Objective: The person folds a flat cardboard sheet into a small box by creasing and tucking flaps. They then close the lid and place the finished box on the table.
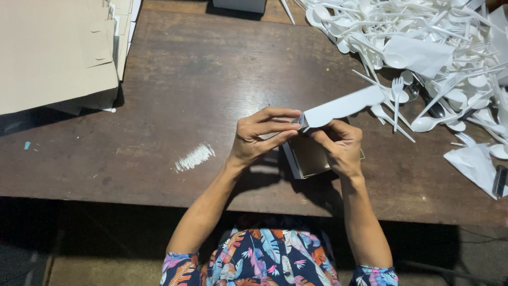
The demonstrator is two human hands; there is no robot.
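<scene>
While both hands pinch it, white paper sleeve (343,107) between left fingers (275,127), right fingers (330,130).

- Left hand (260,135): fingers extended and pressed together, pinching at the tips, wrist bent inward.
- Right hand (338,145): fingers curled, thumb meeting fingertips beside the left's pinch.

I see a dark wooden counter (201,79) bearing stacked cardboard sheets (53,53) far left, a white cutlery heap (423,42) right, a white smear (194,157).
</scene>
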